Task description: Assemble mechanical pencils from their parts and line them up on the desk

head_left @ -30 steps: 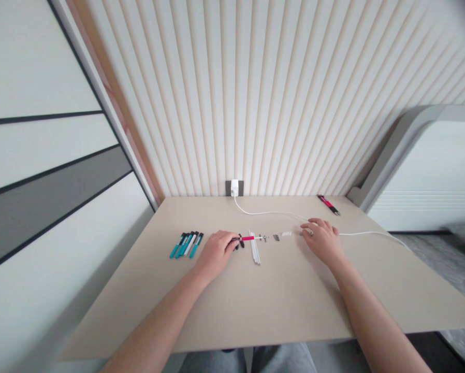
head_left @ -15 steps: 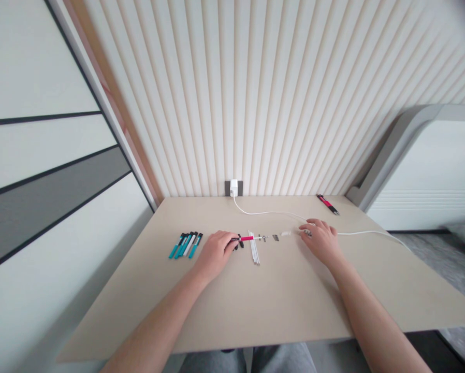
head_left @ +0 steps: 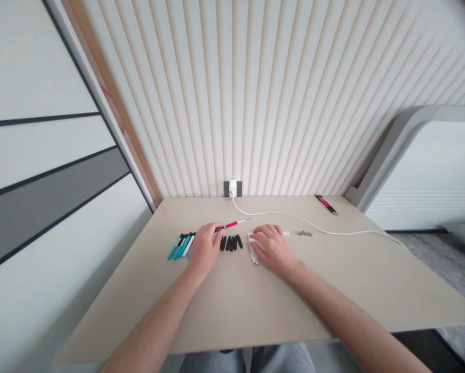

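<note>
My left hand (head_left: 205, 246) is closed around the black end of a pink pen (head_left: 231, 225), whose thin white refill sticks out at the right. My right hand (head_left: 272, 246) hovers low over the table with its fingers bent and slightly apart. Its fingertips are at the white refills (head_left: 253, 254), partly covering them. I see nothing held in it, though the palm side is hidden. Between my hands lies a row of black pen grips (head_left: 231, 243). Left of my left hand are several teal and white pen barrels (head_left: 181, 246), some partly covered.
Small clear pieces (head_left: 286, 233) and several small metal tips (head_left: 304, 233) lie right of my right hand. A pink and black pen (head_left: 326, 204) rests at the back right. The white cable (head_left: 294, 215) runs from a plugged-in charger (head_left: 233, 188) across the table (head_left: 232, 305).
My right hand has moved left from the metal tips to the refills, uncovering the tips. My left hand has shifted left, tilting the pink pen upward at its refill end and uncovering the black grips.
</note>
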### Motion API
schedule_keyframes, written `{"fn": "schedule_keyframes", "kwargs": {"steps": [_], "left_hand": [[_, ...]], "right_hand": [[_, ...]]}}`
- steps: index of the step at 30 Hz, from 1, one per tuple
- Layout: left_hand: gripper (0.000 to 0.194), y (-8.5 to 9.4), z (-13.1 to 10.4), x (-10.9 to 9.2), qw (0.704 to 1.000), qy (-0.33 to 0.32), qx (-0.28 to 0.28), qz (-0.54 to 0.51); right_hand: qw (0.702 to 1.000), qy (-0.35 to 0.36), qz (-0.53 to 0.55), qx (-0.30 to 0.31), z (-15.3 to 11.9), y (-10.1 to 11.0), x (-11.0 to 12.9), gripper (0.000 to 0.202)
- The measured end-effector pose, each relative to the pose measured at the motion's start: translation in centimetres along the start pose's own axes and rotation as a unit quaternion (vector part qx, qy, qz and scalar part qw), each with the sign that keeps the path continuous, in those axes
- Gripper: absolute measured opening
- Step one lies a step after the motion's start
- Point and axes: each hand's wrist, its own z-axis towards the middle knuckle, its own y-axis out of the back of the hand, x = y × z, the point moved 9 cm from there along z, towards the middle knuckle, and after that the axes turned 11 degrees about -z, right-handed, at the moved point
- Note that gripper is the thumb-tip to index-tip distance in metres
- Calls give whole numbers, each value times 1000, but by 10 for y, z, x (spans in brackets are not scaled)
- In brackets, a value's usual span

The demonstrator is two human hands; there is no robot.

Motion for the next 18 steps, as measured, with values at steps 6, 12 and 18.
{"fn": "schedule_keyframes", "kwargs": {"steps": [6,12,18], "left_hand": [[14,-2,-2,3,1000,-7,-3,1],[12,-3,-3,-2,1000,-20,-2,2],[13,-1,-3,-1,1000,-16,-5,1]], "right_hand": [[996,4,-28,89,24,-23,24,21],[993,-47,-12,108,24,-34,24,20],[997,-8,22,71,16,-24,19,21]]}}
